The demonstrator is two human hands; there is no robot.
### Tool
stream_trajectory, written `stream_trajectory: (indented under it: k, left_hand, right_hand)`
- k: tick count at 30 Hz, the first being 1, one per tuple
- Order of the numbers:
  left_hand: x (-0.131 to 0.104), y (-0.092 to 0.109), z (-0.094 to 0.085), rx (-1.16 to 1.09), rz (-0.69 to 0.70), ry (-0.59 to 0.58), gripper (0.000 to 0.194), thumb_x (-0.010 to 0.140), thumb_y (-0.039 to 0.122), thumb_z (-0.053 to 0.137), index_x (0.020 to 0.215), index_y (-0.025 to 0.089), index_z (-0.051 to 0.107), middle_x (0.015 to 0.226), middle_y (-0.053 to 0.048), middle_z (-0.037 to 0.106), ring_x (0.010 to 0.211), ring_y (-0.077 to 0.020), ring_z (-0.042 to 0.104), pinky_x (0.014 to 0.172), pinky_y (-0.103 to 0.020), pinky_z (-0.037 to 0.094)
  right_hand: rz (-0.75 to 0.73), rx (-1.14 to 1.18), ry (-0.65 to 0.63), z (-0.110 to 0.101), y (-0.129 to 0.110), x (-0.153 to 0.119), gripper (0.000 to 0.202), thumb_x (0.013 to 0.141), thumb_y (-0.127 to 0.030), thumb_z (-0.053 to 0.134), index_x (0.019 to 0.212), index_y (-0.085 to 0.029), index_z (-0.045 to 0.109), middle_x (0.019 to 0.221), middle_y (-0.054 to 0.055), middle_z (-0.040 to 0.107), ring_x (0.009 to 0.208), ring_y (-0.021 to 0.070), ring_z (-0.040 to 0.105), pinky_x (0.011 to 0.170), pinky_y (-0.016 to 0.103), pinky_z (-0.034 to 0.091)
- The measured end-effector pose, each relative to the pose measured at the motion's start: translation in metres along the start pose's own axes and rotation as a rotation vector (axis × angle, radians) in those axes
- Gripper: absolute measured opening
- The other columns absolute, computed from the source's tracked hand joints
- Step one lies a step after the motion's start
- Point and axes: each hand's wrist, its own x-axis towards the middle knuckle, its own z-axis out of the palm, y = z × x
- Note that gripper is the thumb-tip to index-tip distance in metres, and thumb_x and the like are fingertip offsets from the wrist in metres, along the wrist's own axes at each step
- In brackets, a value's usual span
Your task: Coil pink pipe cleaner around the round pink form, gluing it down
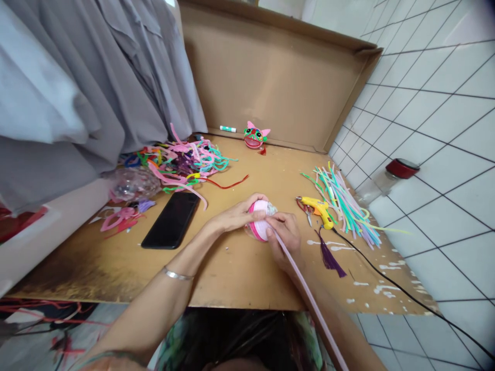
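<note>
White-tiled wall (433,103) beside a tan tabletop (216,278) carrying close handwork

The left hand (243,214) reaches in from the lower left, forearm slanting up and rightward, fingers curled around a small rounded pink-and-pale-lilac form (260,220); its grip is clamped on that form. The right hand (285,234) comes from the lower right, fingers bent inward, its grip pinched on a long, thin, pale-lilac fuzzy strip (301,281) against the form. The form sits between the hands; whether it touches the tabletop cannot be told. Its greyish end faces up and right; its long axis is unclear. The strip's long axis runs down and rightward across the right forearm. A yellow plastic glue gun (317,207) lies to the right.
</note>
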Motion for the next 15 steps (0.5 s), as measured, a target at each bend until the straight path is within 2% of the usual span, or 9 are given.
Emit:
stream_trajectory:
  k: [2,4,10,15]
  left_hand:
    - [-0.001,0.001,0.000,0.020,0.006,0.009,0.060,0.088,0.070,0.037,0.116,0.018,0.047,0.102,-0.005,0.059,0.084,-0.0168,0.054,0.075,-0.029,0.045]
    - [0.000,-0.003,0.001,0.006,0.012,0.021,0.060,0.090,0.071,0.031,0.116,0.018,0.047,0.105,-0.006,0.060,0.084,-0.0171,0.054,0.075,-0.030,0.045]
    - [0.005,-0.011,0.006,-0.001,0.025,0.101,0.053,0.096,0.062,0.027,0.113,0.019,0.052,0.105,-0.006,0.062,0.091,-0.0187,0.056,0.083,-0.031,0.047]
    - [0.005,-0.009,0.009,0.000,-0.001,0.150,0.045,0.097,0.057,0.033,0.112,0.019,0.053,0.101,-0.004,0.063,0.085,-0.0168,0.056,0.077,-0.028,0.047]
  right_hand:
    - [-0.009,-0.005,-0.006,0.001,0.002,-0.001,0.032,0.090,-0.017,0.055,0.121,-0.018,0.064,0.102,0.010,0.059,0.095,0.0212,0.056,0.083,0.039,0.053]
    - [-0.010,-0.010,-0.009,0.001,0.002,0.000,0.032,0.090,-0.018,0.055,0.121,-0.019,0.064,0.102,0.010,0.059,0.095,0.0211,0.056,0.083,0.039,0.053]
    - [0.009,-0.050,-0.024,-0.001,0.000,0.000,0.031,0.091,-0.019,0.053,0.120,-0.021,0.065,0.101,0.010,0.060,0.095,0.0215,0.058,0.081,0.040,0.054]
    - [0.005,-0.051,-0.001,0.001,0.000,0.000,0.032,0.092,-0.019,0.052,0.121,-0.021,0.064,0.101,0.009,0.061,0.094,0.0210,0.058,0.082,0.040,0.054]
